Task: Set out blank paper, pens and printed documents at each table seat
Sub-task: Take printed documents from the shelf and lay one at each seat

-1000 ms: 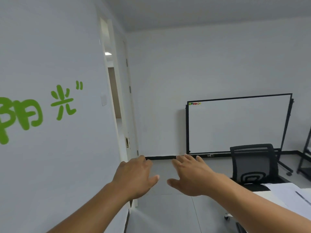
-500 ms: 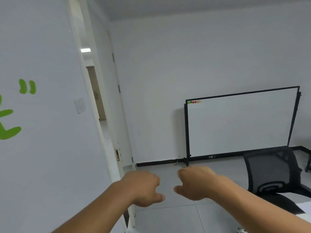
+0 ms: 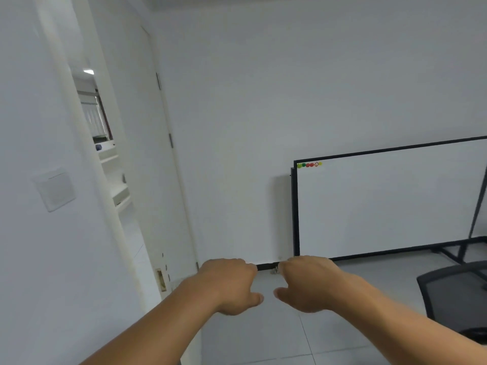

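No paper, pens or documents show in the head view, and the table is out of sight. My left hand (image 3: 232,285) and my right hand (image 3: 305,283) are both held out in front of me, side by side above the floor, backs up. Each has its fingers curled under, its thumb pointing inward, and holds nothing. A small gap separates the two thumbs.
An open white door (image 3: 158,180) and doorway (image 3: 105,159) are at the left, with a wall switch (image 3: 55,189) beside them. A black-framed whiteboard (image 3: 382,204) leans on the far wall. A black mesh chair (image 3: 458,293) stands at the lower right on the grey tiled floor.
My view has swung left towards the doorway; the table's papers and most of the chair have left the frame. Both hands went from spread fingers to curled fingers.
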